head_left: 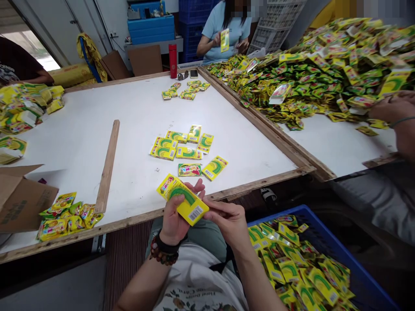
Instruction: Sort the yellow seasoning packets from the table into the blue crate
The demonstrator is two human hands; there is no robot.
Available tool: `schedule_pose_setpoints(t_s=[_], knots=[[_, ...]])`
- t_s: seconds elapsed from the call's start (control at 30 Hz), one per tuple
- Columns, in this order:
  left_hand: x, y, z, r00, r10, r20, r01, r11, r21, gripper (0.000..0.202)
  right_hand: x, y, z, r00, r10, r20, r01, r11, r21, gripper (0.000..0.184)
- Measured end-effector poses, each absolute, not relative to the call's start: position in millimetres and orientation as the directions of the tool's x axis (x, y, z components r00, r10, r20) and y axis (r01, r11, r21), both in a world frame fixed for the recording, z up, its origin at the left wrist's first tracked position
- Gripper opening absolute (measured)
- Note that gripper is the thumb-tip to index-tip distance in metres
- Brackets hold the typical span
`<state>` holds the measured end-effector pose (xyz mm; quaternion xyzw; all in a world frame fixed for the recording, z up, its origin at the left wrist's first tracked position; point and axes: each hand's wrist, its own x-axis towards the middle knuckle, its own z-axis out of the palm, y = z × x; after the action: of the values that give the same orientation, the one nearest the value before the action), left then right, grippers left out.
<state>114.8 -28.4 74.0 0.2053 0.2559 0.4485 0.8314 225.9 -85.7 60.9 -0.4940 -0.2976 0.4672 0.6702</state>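
Just over the table's front edge, my left hand (175, 220) grips a yellow candy box (184, 201) with a green curved print and a barcode, its thumb on the printed face. My right hand (225, 216) pinches the box's lower right end between thumb and fingers. What that pinch does to the end flap is hidden. Beyond my hands lie several similar boxes (162, 148) on the white table (139, 181), and one box (189, 169) among them shows a green and red face.
A blue crate (366, 276) full of yellow boxes stands at my right. Past a wooden rail (259, 116) rises a heap of packets and boxes (317, 82). Candy bags (65, 218) and a cardboard box (26, 194) sit left. A co-worker (223, 28) sits opposite; another's hand (395, 110) reaches in right.
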Motion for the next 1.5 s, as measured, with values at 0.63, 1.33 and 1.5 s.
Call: schedule_pose_setpoints(t_s=[0.63, 1.33, 1.5], knots=[[125, -26, -4, 0.186, 0.923, 0.337, 0.199, -0.371, 0.907, 0.064, 210, -67, 33, 0.429, 0.903, 0.004, -0.111, 0.057, -0.992, 0.038], [126, -16, -9, 0.346, 0.739, 0.578, 0.316, -0.672, 0.67, 0.06, 224, -44, 52, 0.276, 0.936, -0.216, -0.433, -0.079, -0.898, 0.032], [127, -18, -8, 0.311, 0.708, 0.634, 0.331, -0.706, 0.626, 0.061, 219, -43, 52, 0.266, 0.94, -0.213, -0.43, -0.082, -0.899, 0.027]])
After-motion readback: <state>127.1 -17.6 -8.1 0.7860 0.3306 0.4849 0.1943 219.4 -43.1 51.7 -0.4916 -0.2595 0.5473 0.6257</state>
